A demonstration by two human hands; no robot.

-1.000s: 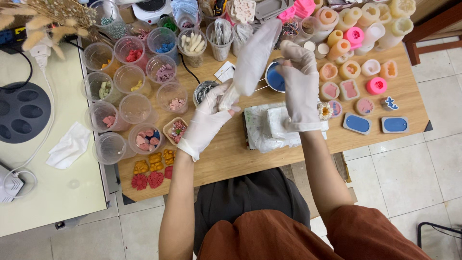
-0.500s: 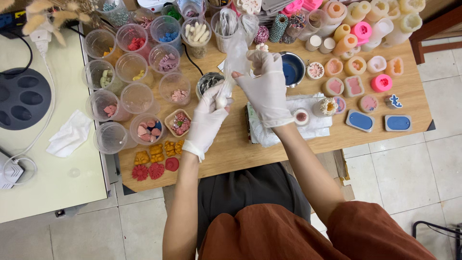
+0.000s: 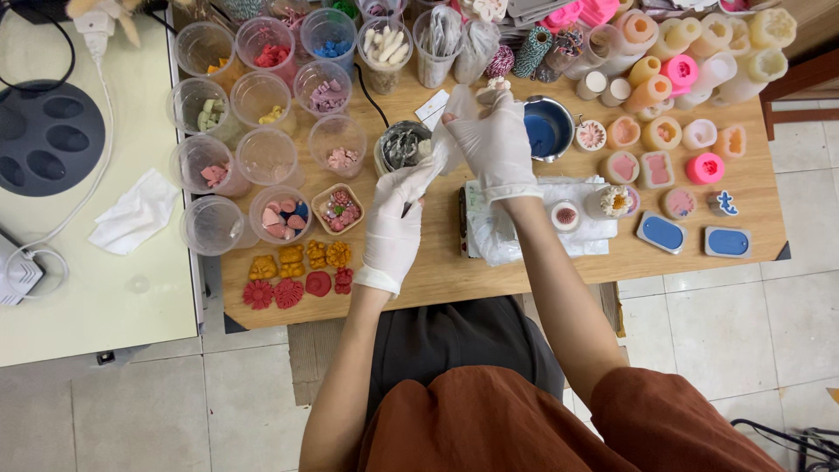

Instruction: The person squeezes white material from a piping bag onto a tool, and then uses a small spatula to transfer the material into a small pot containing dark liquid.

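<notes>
Both my hands wear white gloves and hold a clear plastic piping bag (image 3: 446, 140) over a wooden table (image 3: 524, 262). My left hand (image 3: 395, 218) grips the bag's lower, narrow end. My right hand (image 3: 494, 144) pinches its upper part. Just behind the bag stands a small dark cup (image 3: 400, 144) with a grey mix. A metal pot of blue liquid (image 3: 546, 131) sits right of my right hand. Under my right wrist lies a white cloth-covered block (image 3: 516, 232) with a small round mould (image 3: 565, 215) on it.
Several clear plastic cups (image 3: 262, 96) with coloured pieces fill the table's left. Orange and red moulded shapes (image 3: 297, 275) lie near the front edge. Silicone moulds (image 3: 664, 131) and two blue oval pieces (image 3: 695, 238) stand at the right. A white side table (image 3: 114, 288) holds a crumpled tissue (image 3: 135, 214).
The bag, held high and stretched out a second ago, has come down and bunched between my hands. My right hand moved left and lower toward the dark cup.
</notes>
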